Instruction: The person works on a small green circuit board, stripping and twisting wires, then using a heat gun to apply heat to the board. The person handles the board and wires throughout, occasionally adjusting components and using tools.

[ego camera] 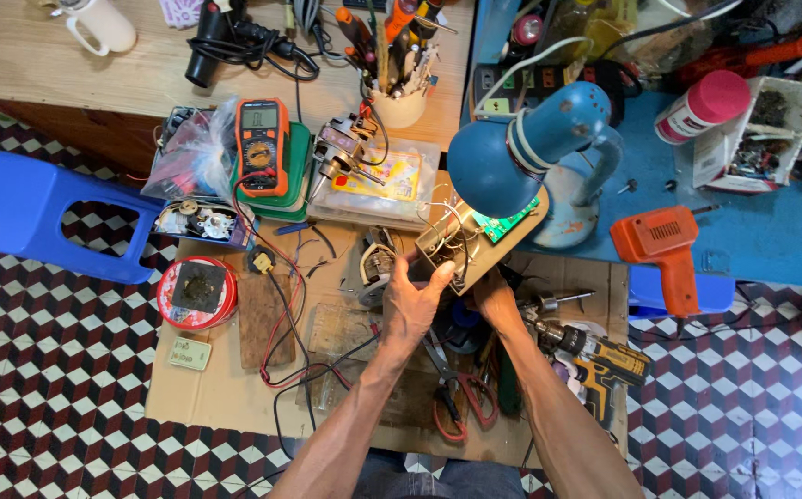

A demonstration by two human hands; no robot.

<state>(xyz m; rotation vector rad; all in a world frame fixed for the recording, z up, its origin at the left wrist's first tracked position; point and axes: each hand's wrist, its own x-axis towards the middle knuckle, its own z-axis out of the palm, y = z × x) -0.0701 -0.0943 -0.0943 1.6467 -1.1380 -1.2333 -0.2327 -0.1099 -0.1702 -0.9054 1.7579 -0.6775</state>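
Both hands' grip (407,300) (491,294) apparently clamped on flat, wire-tangled tan board (475,242) under lamp.

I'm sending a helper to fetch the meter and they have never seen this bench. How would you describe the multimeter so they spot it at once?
Start at the blue desk lamp over the cardboard work mat, then look left past the clear plastic box. The multimeter lies on a green case, leads trailing toward the mat. Nothing else nearby has an orange shell, a grey screen and a round dial.
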